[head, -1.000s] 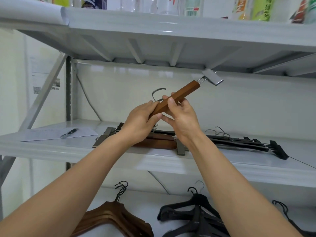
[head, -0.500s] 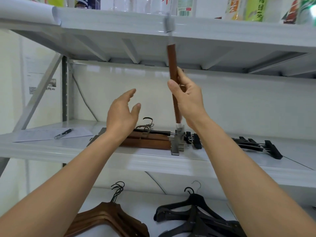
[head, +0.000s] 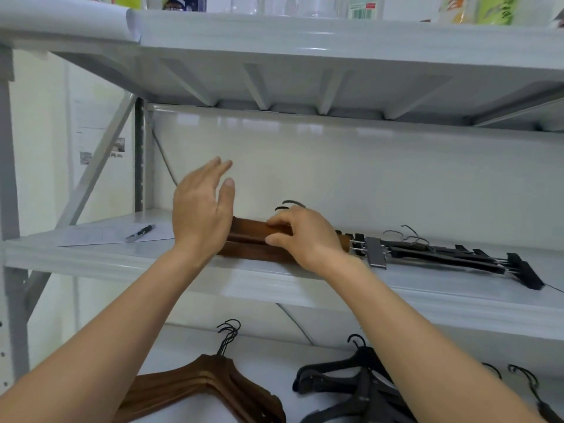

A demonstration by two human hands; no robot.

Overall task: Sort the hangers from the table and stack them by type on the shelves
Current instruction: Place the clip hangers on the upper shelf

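Brown wood, smooth and square-edged, is forming the bars of the wooden clip hangers (head: pixel 250 239) lying stacked on the grey metal middle shelf (head: pixel 122 261), where the right hand (head: pixel 308 236) is gripping the top bar, fingers curled over it and thumb against its front. The left hand (head: pixel 200 209) is hovering apart over the stack's left end, fingers straight, holding nothing and hiding that end. Just beside the stack's flat steel clip (head: pixel 376 251), matte black clip hangers (head: pixel 451 254) are lying; the hooks behind the right hand are showing only as blurred arcs.
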